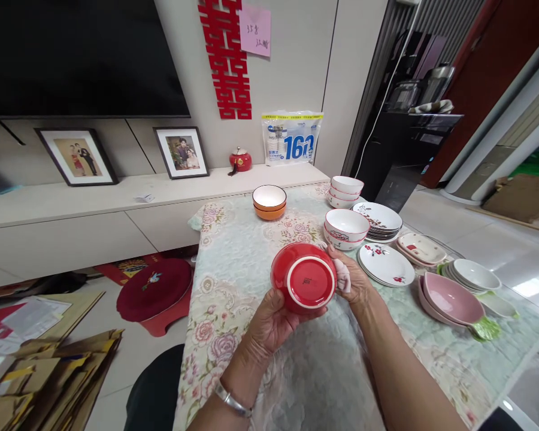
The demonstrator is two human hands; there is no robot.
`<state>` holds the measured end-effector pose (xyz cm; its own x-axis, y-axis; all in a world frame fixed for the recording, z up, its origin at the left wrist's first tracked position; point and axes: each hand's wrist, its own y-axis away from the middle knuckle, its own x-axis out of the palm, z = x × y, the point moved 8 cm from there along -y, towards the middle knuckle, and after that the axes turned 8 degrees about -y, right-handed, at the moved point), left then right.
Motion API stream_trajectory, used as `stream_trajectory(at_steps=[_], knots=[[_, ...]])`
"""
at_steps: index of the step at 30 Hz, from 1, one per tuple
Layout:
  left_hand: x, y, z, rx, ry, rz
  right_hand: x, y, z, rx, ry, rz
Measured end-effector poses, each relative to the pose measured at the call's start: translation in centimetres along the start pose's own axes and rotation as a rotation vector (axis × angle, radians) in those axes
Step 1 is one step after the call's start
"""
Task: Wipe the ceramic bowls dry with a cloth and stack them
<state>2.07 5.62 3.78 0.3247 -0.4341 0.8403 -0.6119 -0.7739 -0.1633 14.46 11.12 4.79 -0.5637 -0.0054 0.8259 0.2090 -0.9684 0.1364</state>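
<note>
A glossy red bowl point(281, 266) is held up over the table, its base with a white foot ring turned toward me. My left hand point(273, 317) grips its lower left rim, thumb on the outside and fingers underneath. At its right side, my right hand point(353, 278) presses a bunched whitish-pink cloth point(342, 275) against the bowl. Part of the cloth and some fingers are hidden behind the bowl. Just beyond the right hand stand white bowls with a red rim point(347, 224), stacked, and white plates with red flowers point(386, 264).
Orange bowls point(269, 212) stand stacked at the table's far side. To the right are patterned plates point(377, 216), rectangular dishes point(422, 248), pink bowls point(453, 299) and pale bowls point(476, 274). A red stool point(155, 290) and flattened cardboard point(49, 377) are left of the flowered tablecloth point(220, 299).
</note>
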Motion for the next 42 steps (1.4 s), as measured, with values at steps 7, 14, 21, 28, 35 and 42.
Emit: stream_trajectory(at_steps=[7,14,21,28,35,42], knots=[[0.3,-0.1,0.0,-0.006,0.03,0.0,0.1,0.4,-0.1,0.018,-0.021,-0.073],[0.3,-0.1,-0.5,0.053,0.082,0.009,0.4,0.1,-1.0,0.025,-0.036,-0.1],[0.7,0.0,-0.5,0.065,0.065,0.036,0.8,0.2,-0.8,-0.009,-0.012,-0.072],[1.0,0.1,-0.6,0.056,0.014,0.058,2.0,1.0,0.1,-0.105,0.061,-0.035],[1.1,0.2,-0.6,0.06,0.031,0.069,2.1,1.1,0.1,-0.116,0.031,-0.037],[1.3,0.2,-0.5,0.056,0.019,0.089,1.9,1.0,0.1,-0.105,0.024,-0.046]])
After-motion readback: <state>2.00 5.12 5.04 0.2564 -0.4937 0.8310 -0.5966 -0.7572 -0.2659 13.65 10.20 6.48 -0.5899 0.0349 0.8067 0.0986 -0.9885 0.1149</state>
